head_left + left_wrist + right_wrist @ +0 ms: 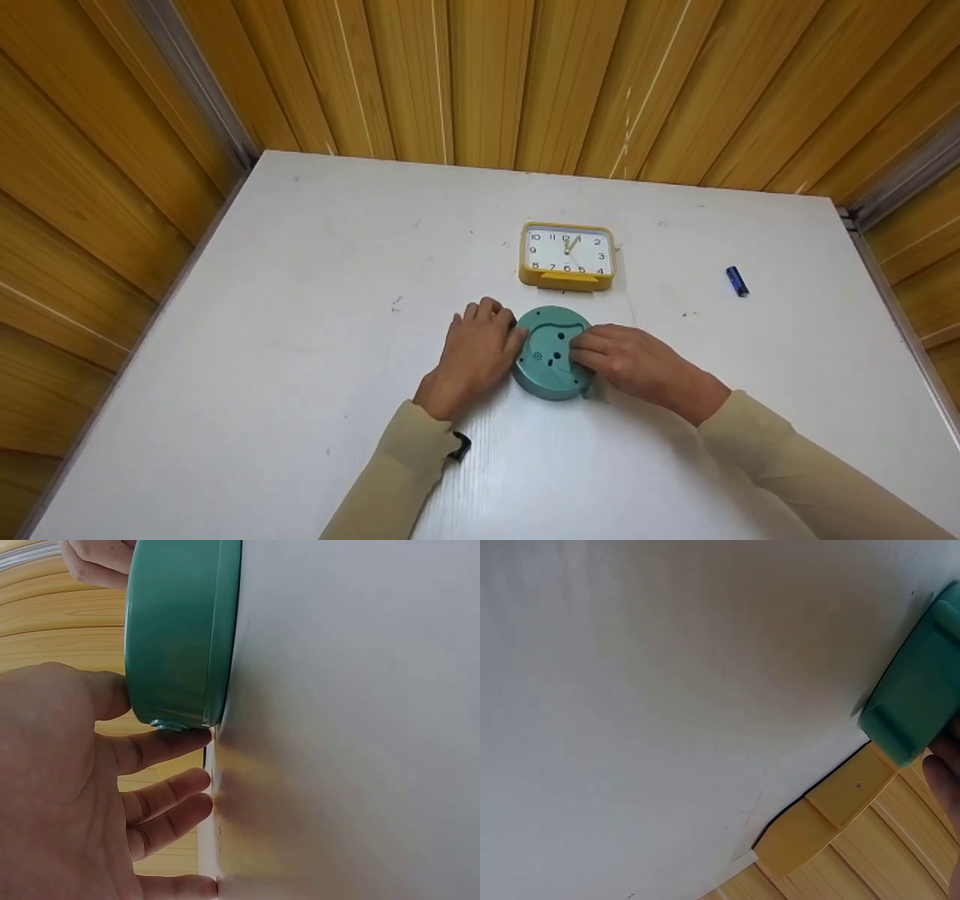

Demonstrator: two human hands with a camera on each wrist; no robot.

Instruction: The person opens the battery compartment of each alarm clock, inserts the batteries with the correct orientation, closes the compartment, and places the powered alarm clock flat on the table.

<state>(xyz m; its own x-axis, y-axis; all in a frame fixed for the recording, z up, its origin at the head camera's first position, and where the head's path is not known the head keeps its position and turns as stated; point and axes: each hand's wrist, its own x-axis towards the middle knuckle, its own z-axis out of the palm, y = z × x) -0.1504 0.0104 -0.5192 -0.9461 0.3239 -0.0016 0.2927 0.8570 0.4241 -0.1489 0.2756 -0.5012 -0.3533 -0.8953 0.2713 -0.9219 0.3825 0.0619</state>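
A round teal clock (551, 390) lies face down, showing its back with small holes, knobs and a recessed area. My left hand (478, 346) rests at its left side. In the left wrist view, the thumb touches the upper edge of the clock (176, 630) and the forefinger its side, while the other fingers extend fairly straight to the table. From the right, the bent fingers of my right hand (626, 358) reach over the recess on the back. What lies under those fingertips is hidden. The right wrist view catches only part of the clock (915, 682).
Just beyond the teal clock, a yellow rectangular alarm clock (568, 255) lies with its dial up. A blue battery (736, 281) is farther right on the white table (315, 300). Yellow wood-look panels (487, 82) stand behind the table's back edge.
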